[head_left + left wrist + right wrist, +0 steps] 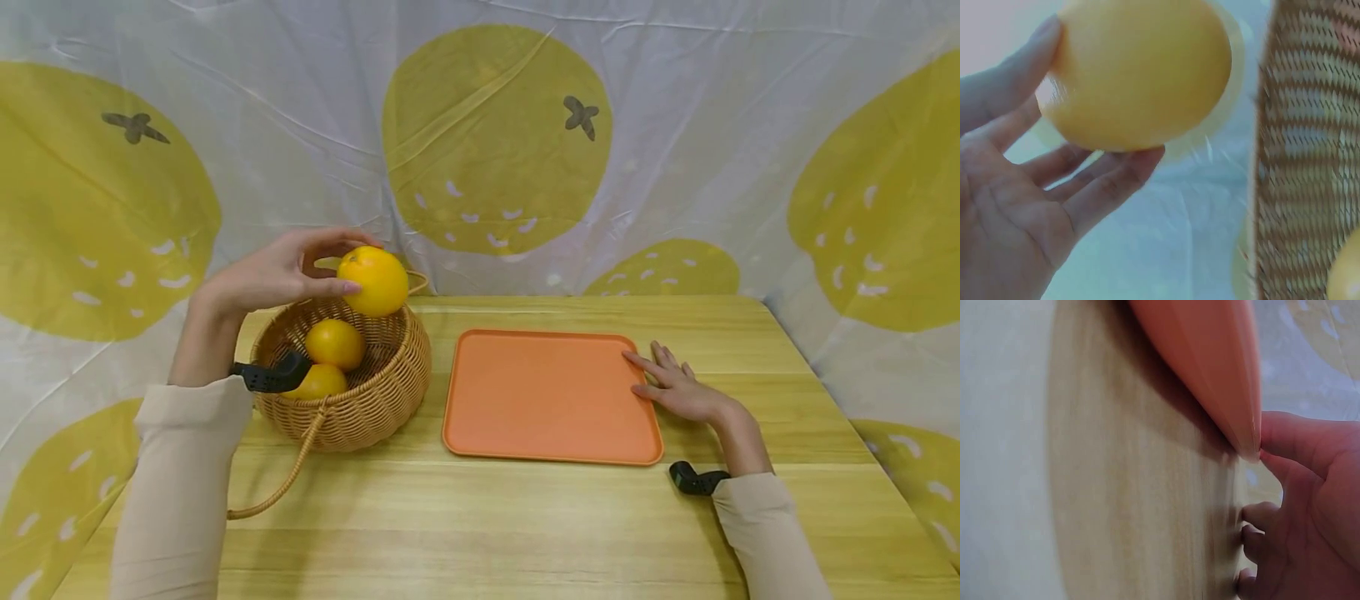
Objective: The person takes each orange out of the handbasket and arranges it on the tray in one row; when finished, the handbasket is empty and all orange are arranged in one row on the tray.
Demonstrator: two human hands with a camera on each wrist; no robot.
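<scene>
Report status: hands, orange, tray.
Left hand holds orange above basket. Right hand flat on table, fingers touching tray edge. Tray bare, nothing in the way.

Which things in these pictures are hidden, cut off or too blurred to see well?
- Round orange fruits low in the woven wicker basket: head view, the wall and black wrist strap hide any beneath.
- Basket: left wrist view, blurred, cut by the edge.
- Flat orange plastic tray: right wrist view, only one corner beside the right hand.
</scene>
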